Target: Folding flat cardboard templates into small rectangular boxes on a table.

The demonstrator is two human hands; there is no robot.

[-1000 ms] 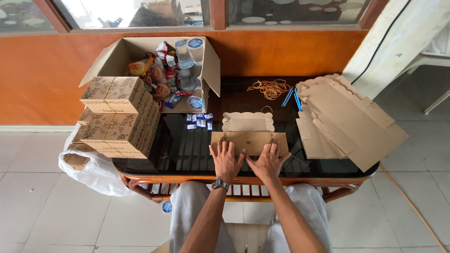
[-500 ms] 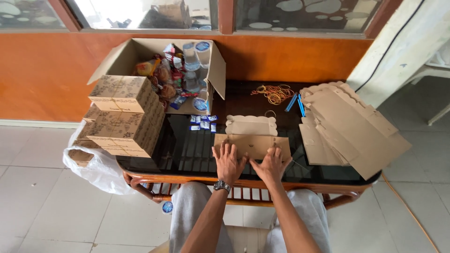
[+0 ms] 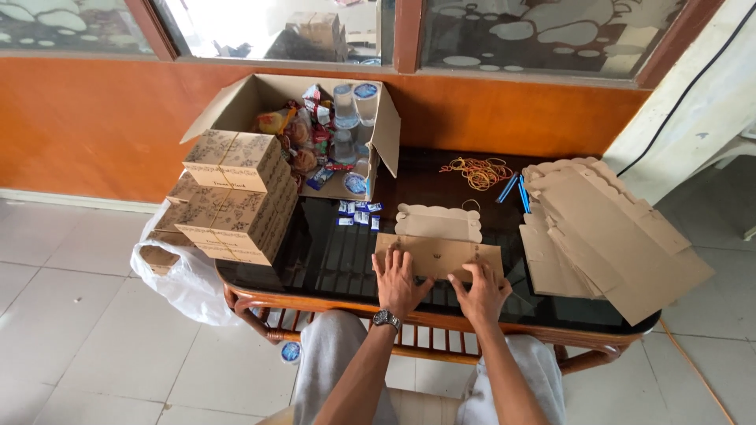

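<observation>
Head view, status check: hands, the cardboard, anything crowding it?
Left hand and right hand flat on the box blank. Blank lies on the glass table. Flat blank stack right, apart.

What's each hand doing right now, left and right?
Left hand: open, fingers spread flat on the unfolded cardboard box blank.
Right hand: open, pressing the same blank's near edge.

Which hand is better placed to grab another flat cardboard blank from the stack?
Probably the right hand: the stack of flat blanks lies on its side of the table. The left hand presses the box being folded, farther away.
</observation>
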